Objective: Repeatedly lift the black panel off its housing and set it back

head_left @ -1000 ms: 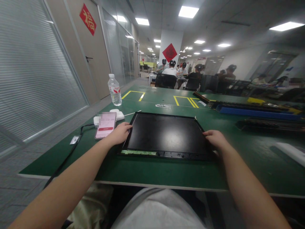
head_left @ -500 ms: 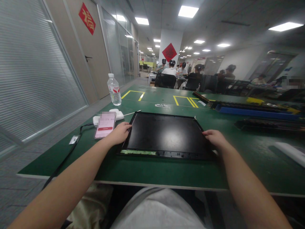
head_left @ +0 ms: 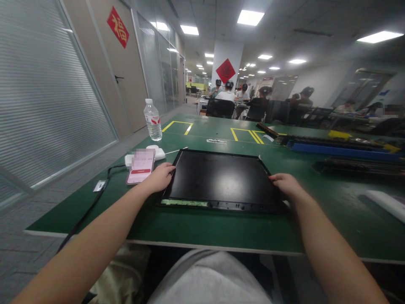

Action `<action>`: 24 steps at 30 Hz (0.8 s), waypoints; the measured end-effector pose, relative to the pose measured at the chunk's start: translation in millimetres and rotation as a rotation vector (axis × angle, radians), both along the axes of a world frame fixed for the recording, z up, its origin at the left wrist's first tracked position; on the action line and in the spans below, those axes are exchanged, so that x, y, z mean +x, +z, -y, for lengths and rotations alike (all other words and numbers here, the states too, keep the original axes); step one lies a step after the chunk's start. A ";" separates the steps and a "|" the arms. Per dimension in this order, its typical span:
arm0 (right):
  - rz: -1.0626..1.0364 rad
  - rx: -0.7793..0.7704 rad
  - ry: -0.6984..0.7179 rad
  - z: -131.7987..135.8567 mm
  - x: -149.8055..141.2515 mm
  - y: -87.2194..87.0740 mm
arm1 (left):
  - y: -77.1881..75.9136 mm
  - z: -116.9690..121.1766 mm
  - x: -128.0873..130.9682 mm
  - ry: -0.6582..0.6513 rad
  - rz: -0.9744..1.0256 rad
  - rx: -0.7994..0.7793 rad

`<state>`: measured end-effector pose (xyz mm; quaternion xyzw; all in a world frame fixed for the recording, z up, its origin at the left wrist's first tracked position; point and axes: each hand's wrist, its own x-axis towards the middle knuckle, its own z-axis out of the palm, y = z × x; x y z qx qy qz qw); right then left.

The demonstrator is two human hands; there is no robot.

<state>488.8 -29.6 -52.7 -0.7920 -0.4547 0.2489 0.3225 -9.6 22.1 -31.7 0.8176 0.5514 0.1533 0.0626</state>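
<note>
A black flat display panel (head_left: 218, 176) lies before me on the green table, glossy face up. Along its near edge runs a thin green circuit strip (head_left: 184, 203), left of a darker stretch of frame. My left hand (head_left: 162, 176) grips the panel's left edge, thumb on top and the other fingers mostly out of sight. On the opposite side, my right hand (head_left: 286, 185) pinches the right edge with its fingertips. A small pale tab (head_left: 260, 157) sticks up at the far right corner.
Left of the panel lie a lit phone (head_left: 141, 166), a white device with a cable (head_left: 155, 152) and a water bottle (head_left: 153, 120). Long dark strips and a blue bar (head_left: 338, 151) are at the right, nearer a white object (head_left: 384, 204). Several people sit at tables behind.
Both hands keep their hold on the panel's sides. The whole view has shifted very slightly; nothing on the table has visibly moved.
</note>
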 end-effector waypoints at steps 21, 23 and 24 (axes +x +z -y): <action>0.169 -0.048 0.005 -2.5 -3.8 3.6 | 4.8 3.5 2.0 -0.003 -0.057 -0.033; 0.176 -0.051 -0.001 -1.6 -5.0 4.8 | 5.8 3.9 2.6 -0.002 -0.057 -0.035; 0.181 -0.053 -0.004 -0.9 -6.0 5.7 | 6.2 4.1 2.8 -0.004 -0.057 -0.036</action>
